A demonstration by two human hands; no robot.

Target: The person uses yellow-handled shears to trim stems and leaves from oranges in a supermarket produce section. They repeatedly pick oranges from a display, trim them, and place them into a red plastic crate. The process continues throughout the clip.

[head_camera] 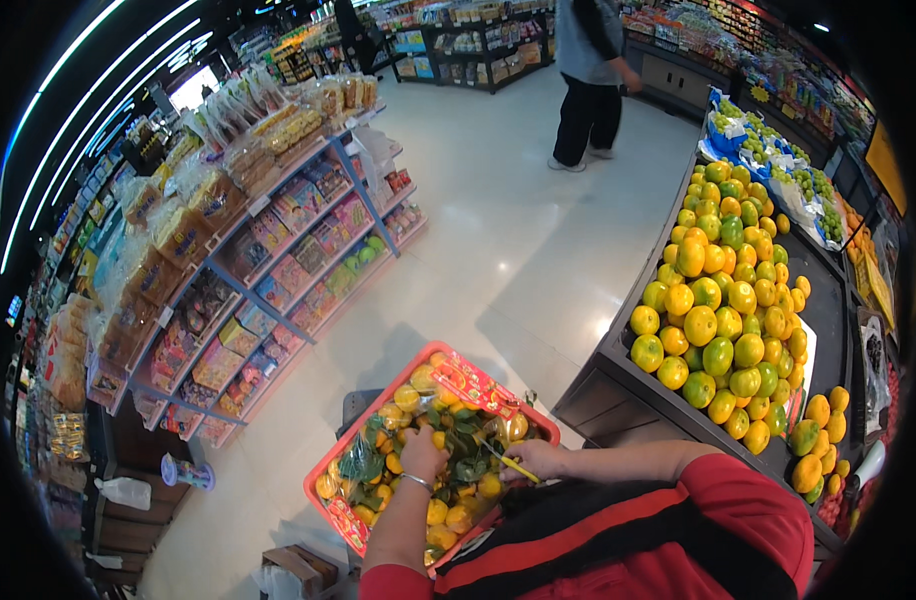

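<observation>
A red plastic crate (321,489) filled with leafy mandarins (458,517) stands before me, partly covered by clear film with printed red bands (479,384). My left hand (422,454), a bangle on its wrist, reaches down into the crate among the fruit and leaves. An orange mandarin shows at its fingertips, but whether they grip it is unclear. In my right hand (537,457), over the crate's right side, is a cutting tool with a yellow handle (519,469). Its thin blade end points towards the green leaves (469,450).
On the right, a dark display stand (604,390) bears piled green-orange citrus (717,322) and green grapes (810,184). Shelves of packaged goods (300,247) line the left. A person (589,82) stands in the aisle ahead. A cardboard box (300,566) sits on the floor at lower left.
</observation>
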